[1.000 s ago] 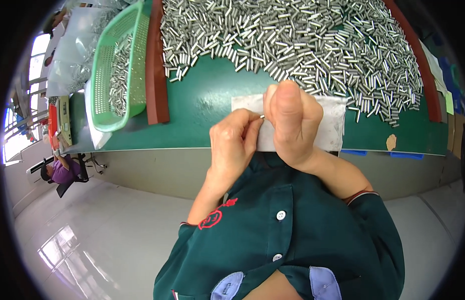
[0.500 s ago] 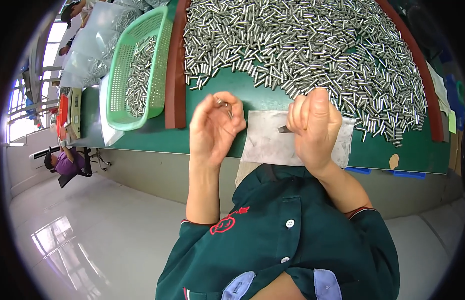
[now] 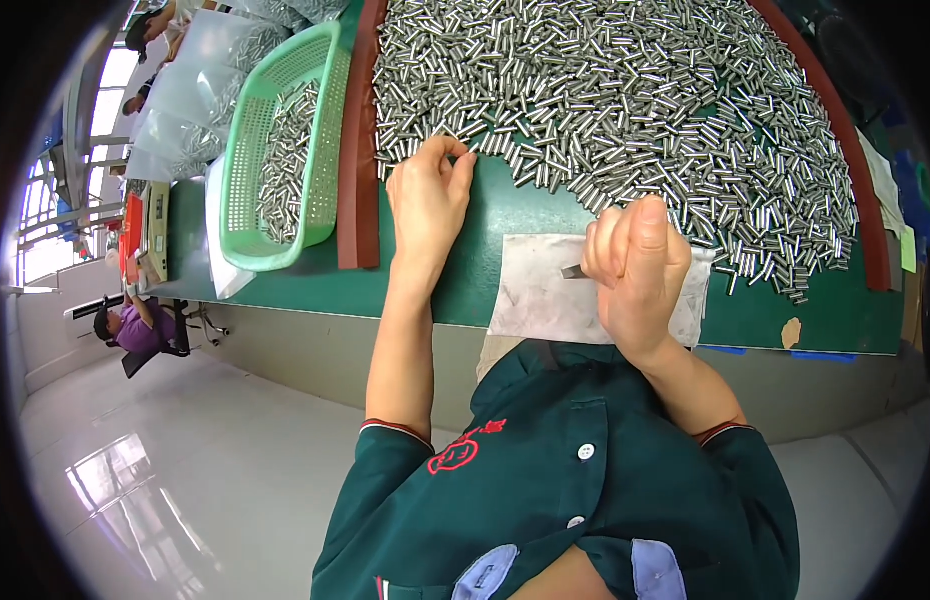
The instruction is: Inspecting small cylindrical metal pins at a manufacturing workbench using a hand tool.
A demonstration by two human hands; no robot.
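Observation:
A broad heap of short, shiny metal pins (image 3: 605, 110) covers the far part of the green table. At the heap's near left edge, my left hand (image 3: 425, 200) has its fingers curled and its fingertips among the pins. Whatever lies between those fingertips is hidden. My right hand (image 3: 640, 275) is closed, thumb up, above a stained white cloth (image 3: 545, 300). From the left side of that fist sticks out the flat, dark grey end of a small metal piece (image 3: 572, 271); the rest of it is covered by the fingers.
Dark red strips (image 3: 359, 190) border the heap on both sides. Left of them stands a green plastic basket (image 3: 247, 258) partly filled with pins, beside clear plastic bags (image 3: 197, 85) of pins. A scale (image 3: 157, 230) and a red bin (image 3: 133, 235) are farther left. A person in purple (image 3: 145, 325) sits beyond.
My left hand has gone from palm-up above the table, with pins in its fingers, to palm-down at the heap's edge. The right fist has hardly moved.

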